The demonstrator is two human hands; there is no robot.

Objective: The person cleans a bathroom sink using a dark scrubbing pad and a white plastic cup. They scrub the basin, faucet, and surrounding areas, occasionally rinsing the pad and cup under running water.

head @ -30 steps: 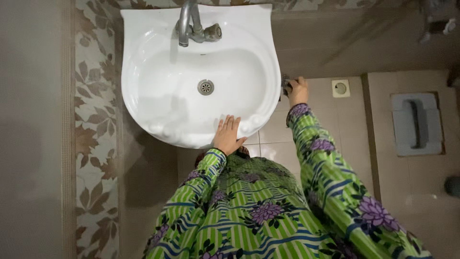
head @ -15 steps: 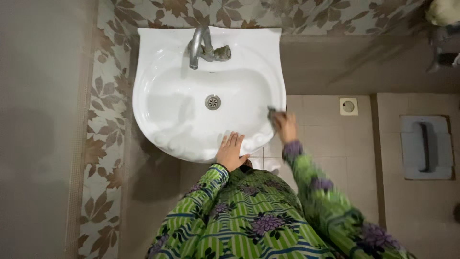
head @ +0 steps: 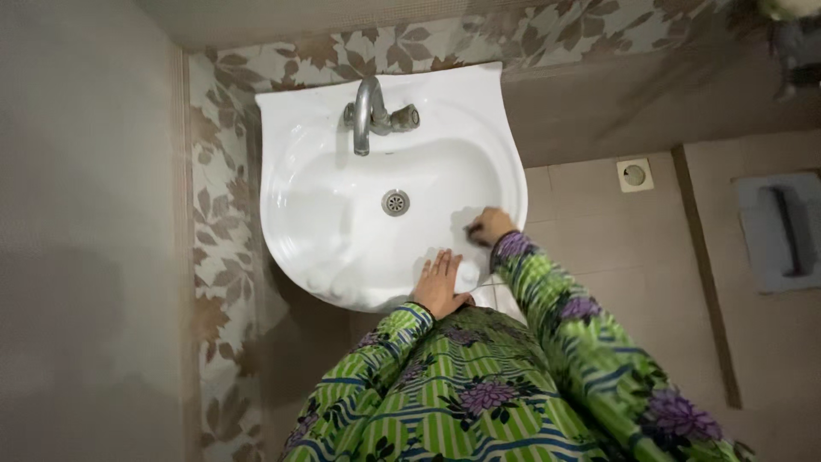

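Pressing flat on the front rim of the basin, the left hand lies open, fingers spread and pointing up toward the bowl, palm down on the white ceramic and holding nothing. Just right of it and a little farther into the bowl, the right hand is curled shut, knuckles up, on a small dark scrubber that peeks out at its fingertips and sits against the inner right wall of the bowl. How much of the scrubber is in the fist can't be made out. Left of that fist, lower in the bowl, sits the drain, well apart from both hands. Beyond it, at the back rim, the tap hangs its spout over the bowl. Nothing lies between fist and drain. Off to the right of the fist, down on the tiled floor, sits a small square floor drain.
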